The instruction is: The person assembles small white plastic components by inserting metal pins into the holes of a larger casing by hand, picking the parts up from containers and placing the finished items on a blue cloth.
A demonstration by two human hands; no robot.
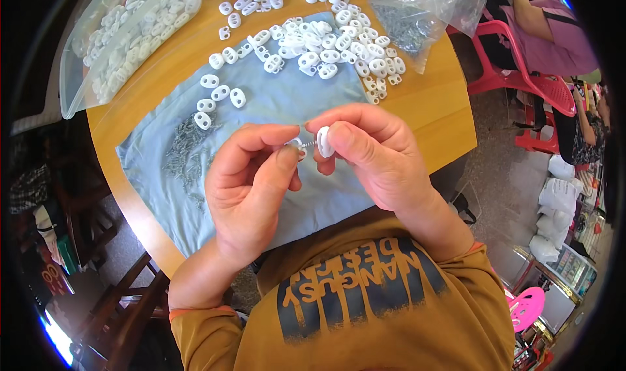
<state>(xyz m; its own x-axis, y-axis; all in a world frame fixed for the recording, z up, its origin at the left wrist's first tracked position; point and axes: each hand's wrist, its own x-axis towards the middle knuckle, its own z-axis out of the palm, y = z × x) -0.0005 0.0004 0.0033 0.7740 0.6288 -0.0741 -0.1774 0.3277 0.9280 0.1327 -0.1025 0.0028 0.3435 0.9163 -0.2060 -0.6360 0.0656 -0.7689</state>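
- Nearest us is a brown shirt (424, 345) with a dark block of lettering (355, 299) across the front; we see it inverted and leave its words uncopied.
- We count two hands, raised over the near part of the cloth. The left hand (244, 178) is curled, its thumb and index finger nearly meeting on one small white piece (302, 148), partly hidden by the fingertips.
- The right hand (378, 152) pinches one white oval piece (323, 142) between thumb and fingers, just right of the left fingertips.
- We see one thin spring (310, 144) bridging the gap between these two held pieces.
- Under the hands we have one blue cloth (280, 100), its left corner reaching close to the left edge of the table (440, 126); wood shows along its right side.
- Left of the hands we find a scatter of loose springs (186, 150), too many to count, and just beyond it five two-holed ovals (220, 93).
- Farther off, a heap of white pieces (313, 45) overlaps too much for us to count; a stretch of cloth separates it from the hands.
- At far right we see a clear bag (407, 22) near the table's edge; at far left, one translucent bin (70, 97) of white pieces.
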